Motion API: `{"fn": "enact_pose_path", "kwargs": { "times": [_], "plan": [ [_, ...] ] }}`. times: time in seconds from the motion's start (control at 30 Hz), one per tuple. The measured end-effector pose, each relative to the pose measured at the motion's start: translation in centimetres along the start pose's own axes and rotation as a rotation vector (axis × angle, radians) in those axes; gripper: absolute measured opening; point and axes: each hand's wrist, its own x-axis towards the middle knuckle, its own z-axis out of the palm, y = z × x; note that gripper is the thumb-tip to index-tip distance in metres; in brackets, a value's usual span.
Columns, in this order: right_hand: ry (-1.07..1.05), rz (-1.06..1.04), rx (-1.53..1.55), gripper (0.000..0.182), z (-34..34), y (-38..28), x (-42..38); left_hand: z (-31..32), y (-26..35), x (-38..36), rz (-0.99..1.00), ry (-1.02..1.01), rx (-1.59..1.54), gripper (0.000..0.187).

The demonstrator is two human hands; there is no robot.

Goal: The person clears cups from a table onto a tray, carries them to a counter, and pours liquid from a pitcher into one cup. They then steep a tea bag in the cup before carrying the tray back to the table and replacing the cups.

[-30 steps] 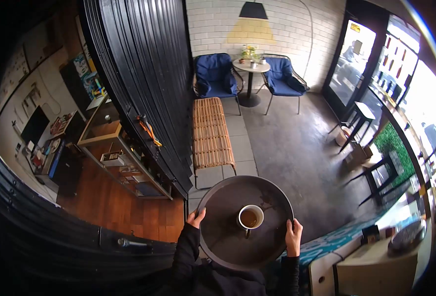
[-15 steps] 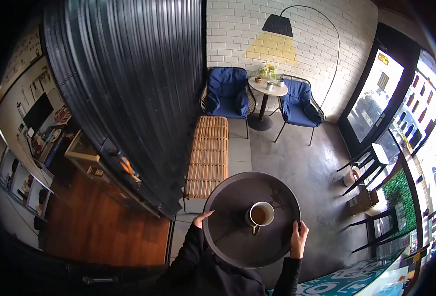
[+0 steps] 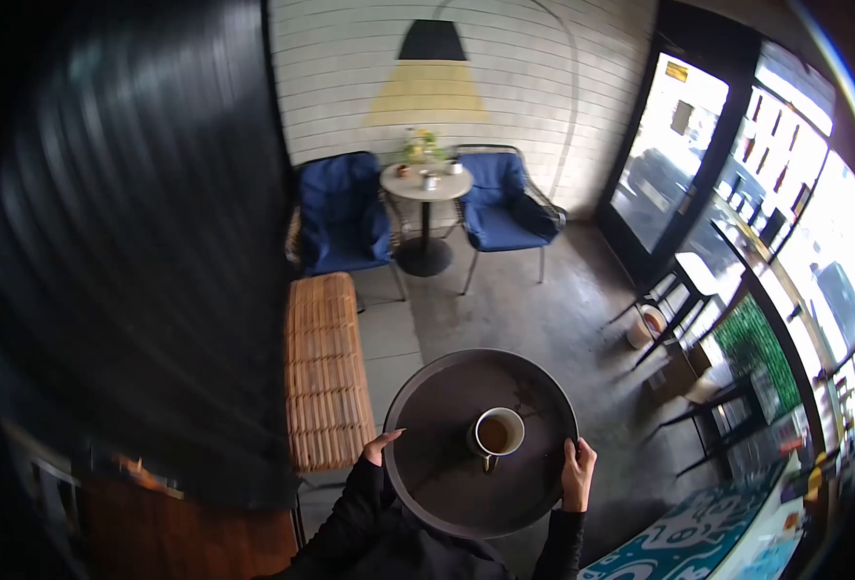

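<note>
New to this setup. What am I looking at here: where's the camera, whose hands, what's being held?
There is no machine: the one camera sits on a person's head and looks forward and down through a fisheye lens, so walls bend. At the bottom are that person's own hands. The left hand and right hand grip opposite edges of a round dark tray. On the tray stands a white cup with brown drink in it. Ahead on the floor are a wicker bench, two blue chairs and a small round table against a white brick wall.
</note>
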Motion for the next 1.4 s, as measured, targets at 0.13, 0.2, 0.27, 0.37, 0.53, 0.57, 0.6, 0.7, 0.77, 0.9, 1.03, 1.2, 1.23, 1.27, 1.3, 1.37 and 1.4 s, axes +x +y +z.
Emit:
{"fn": "enact_pose_path", "kwargs": {
  "times": [0.13,0.2,0.27,0.37,0.53,0.57,0.6,0.7,0.77,0.9,1.03,1.2,1.23,1.27,1.3,1.37,1.4],
  "plan": [
    [0.095,0.069,0.029,0.025,-1.5,-1.8,3.3,-0.8,-1.7,11.3,-0.139,-0.227,-0.139,0.039],
    [0.205,0.089,-0.008,0.025,-2.9,-0.3,4.5,1.2,-1.8,15.1,-0.019,-0.283,0.147,0.035],
    [0.265,0.11,-0.003,0.026,-4.3,-0.5,5.5,2.3,-4.3,19.3,-0.049,-0.293,0.219,0.029],
    [0.364,0.15,-0.01,0.026,-7.2,1.9,6.2,4.5,-8.4,26.2,-0.167,-0.249,0.144,0.026],
    [0.521,0.238,-0.022,0.028,-12.6,2.9,8.4,22.6,-5.5,21.8,-0.585,-0.388,-0.078,0.038],
    [0.552,0.239,-0.01,0.027,-13.8,2.7,8.8,26.0,-5.5,21.0,-0.651,-0.387,-0.124,0.039],
    [0.584,0.229,0.005,0.026,-15.1,3.3,9.2,27.7,-6.8,21.1,-0.663,-0.409,-0.125,0.039],
    [0.628,0.216,0.029,0.026,-19.9,4.7,11.2,33.0,-11.1,22.2,-0.676,-0.46,-0.114,0.04],
    [0.65,0.238,-0.012,0.026,-23.6,5.8,12.4,36.6,-14.3,22.8,-0.675,-0.484,-0.1,0.041],
    [0.706,0.28,-0.047,0.029,-30.7,7.7,13.8,43.1,-20.7,23.2,-0.688,-0.505,-0.082,0.042],
    [0.743,0.275,-0.046,0.023,-37.7,8.6,16.5,49.5,-25.8,23.7,-0.712,-0.536,-0.065,0.043],
    [0.753,0.28,0.064,0.018,-44.5,10.8,19.4,56.6,-31.4,25.1,-0.753,-0.572,-0.045,0.045],
    [0.769,0.285,0.059,0.018,-45.5,11.3,20.0,58.0,-32.5,25.6,-0.761,-0.58,-0.041,0.045],
    [0.773,0.259,0.088,0.017,-46.7,11.8,20.8,59.5,-33.6,26.0,-0.772,-0.589,-0.038,0.045],
    [0.775,0.231,0.116,0.017,-48.0,12.4,21.4,60.8,-34.9,26.5,-0.784,-0.597,-0.036,0.046],
    [0.794,0.234,0.134,0.017,-50.3,13.4,23.1,63.8,-37.3,27.7,-0.808,-0.608,-0.029,0.046],
    [0.798,0.233,0.155,0.017,-51.5,13.9,24.0,65.2,-38.5,28.3,-0.818,-0.61,-0.029,0.047]
  ]
}}
